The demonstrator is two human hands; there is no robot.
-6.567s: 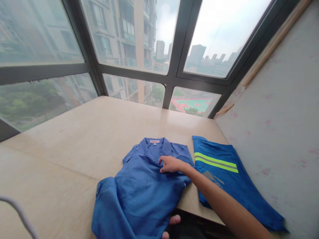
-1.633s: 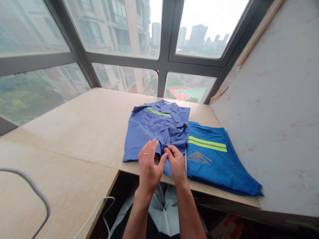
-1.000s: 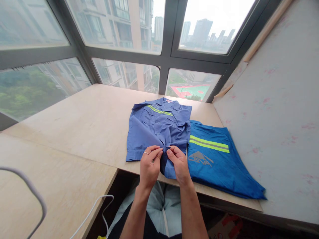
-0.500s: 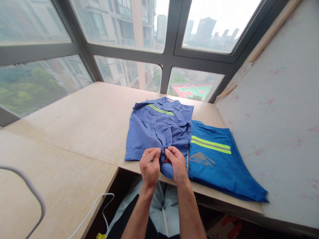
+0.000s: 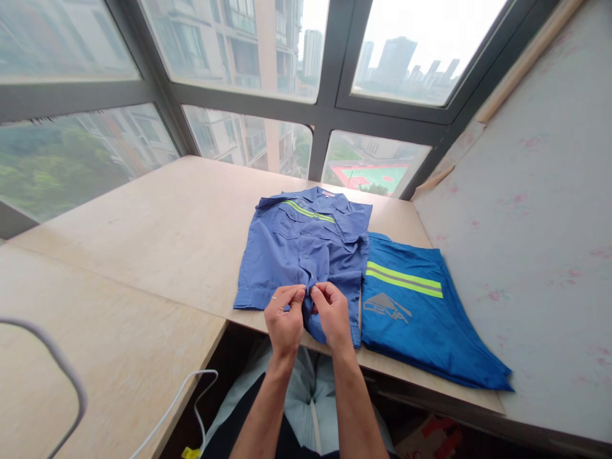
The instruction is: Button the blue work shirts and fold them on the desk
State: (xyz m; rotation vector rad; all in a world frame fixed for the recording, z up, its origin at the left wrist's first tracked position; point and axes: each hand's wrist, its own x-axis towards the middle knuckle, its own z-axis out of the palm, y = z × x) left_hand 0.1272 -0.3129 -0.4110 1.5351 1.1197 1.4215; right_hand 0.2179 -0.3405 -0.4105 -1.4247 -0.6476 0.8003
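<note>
A blue-violet work shirt (image 5: pixel 275 255) with yellow-green stripes lies front up on the table, collar towards the window. Both hands meet at its front placket near the lower hem. My left hand (image 5: pixel 285 319) pinches one front edge between thumb and fingers; a ring shows on one finger. Close beside it, my right hand (image 5: pixel 331 313) pinches the other edge, and the cloth between them is lifted a little. A button shows on the placket above the hands. Whether a button sits between the fingertips is hidden.
A folded blue garment (image 5: pixel 406 344) with a reflective stripe and grey lettering lies at the right, touching the shirt. The table (image 5: pixel 157 236) runs back to the window frame (image 5: pixel 325 115). A white cable (image 5: pixel 167 408) hangs over the table's front edge at the left.
Both hands have shifted slightly left, still pinching the placket. The shirt's lower left corner has slid a little left, and its right hem now shows lower.
</note>
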